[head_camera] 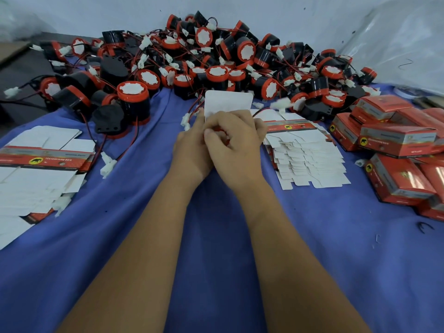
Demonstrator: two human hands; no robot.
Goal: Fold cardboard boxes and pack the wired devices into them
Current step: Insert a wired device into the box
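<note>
Both hands meet at the middle of the blue cloth around one small cardboard box (228, 102), whose white flap stands up behind my fingers. My left hand (192, 150) grips its left side. My right hand (236, 140) curls over its top, where a bit of red shows between the fingers. The box body is mostly hidden. Behind it lies a big heap of black-and-red wired devices (204, 58) with red and black wires and white plugs.
Flat unfolded boxes lie in a stack at the left (40, 162) and another at the right (305, 157). Closed red boxes (394, 150) are piled at the far right. A loose white plug (108, 164) lies on the blue cloth (216, 236).
</note>
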